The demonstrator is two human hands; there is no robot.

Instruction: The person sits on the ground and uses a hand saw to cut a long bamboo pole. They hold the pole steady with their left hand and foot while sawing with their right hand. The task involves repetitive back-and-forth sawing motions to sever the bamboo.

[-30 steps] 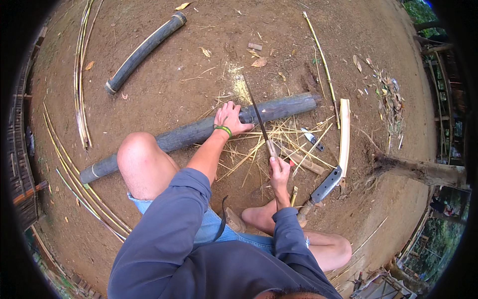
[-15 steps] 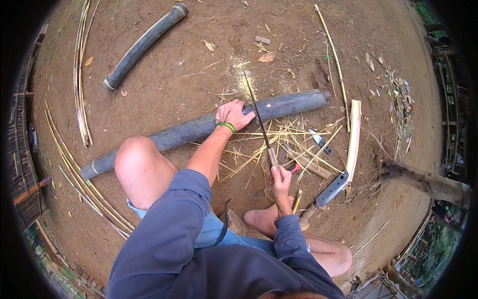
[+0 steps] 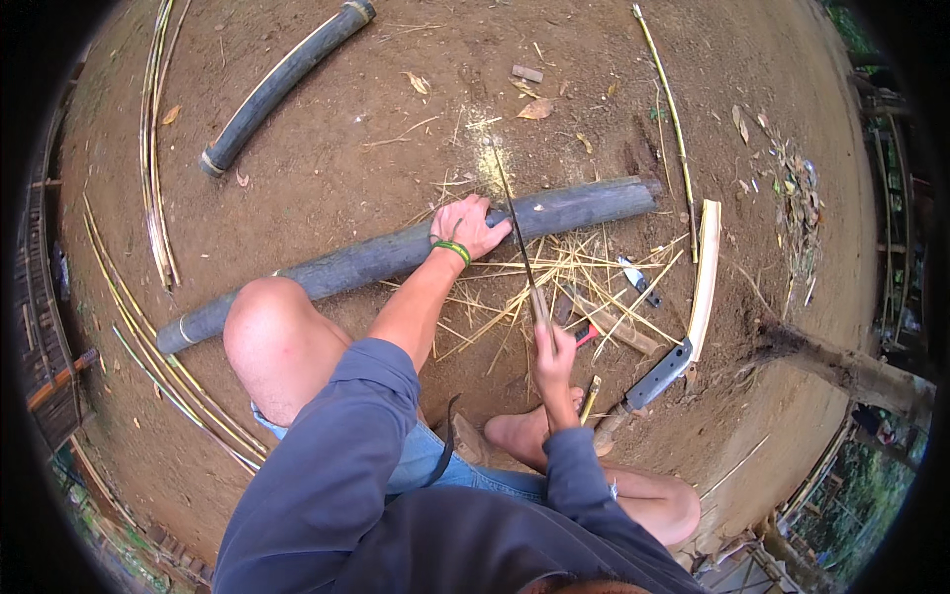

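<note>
A second dark bamboo pole (image 3: 282, 84) lies apart at the upper left on the bare earth (image 3: 346, 188). Thin split bamboo strips (image 3: 158, 148) run in a bundle down the left side, and more strips (image 3: 168, 366) curve along the lower left. A long thin cane (image 3: 668, 119) lies at the upper right. A pale split slat (image 3: 705, 277) rests on the right — just below it a broad-bladed chopper (image 3: 658, 374) lies on the ground. Straw-like shavings (image 3: 574, 277) are scattered about, with dry leaves (image 3: 534, 107) farther up. A thick root or trunk (image 3: 851, 371) shows at the right edge.
</note>
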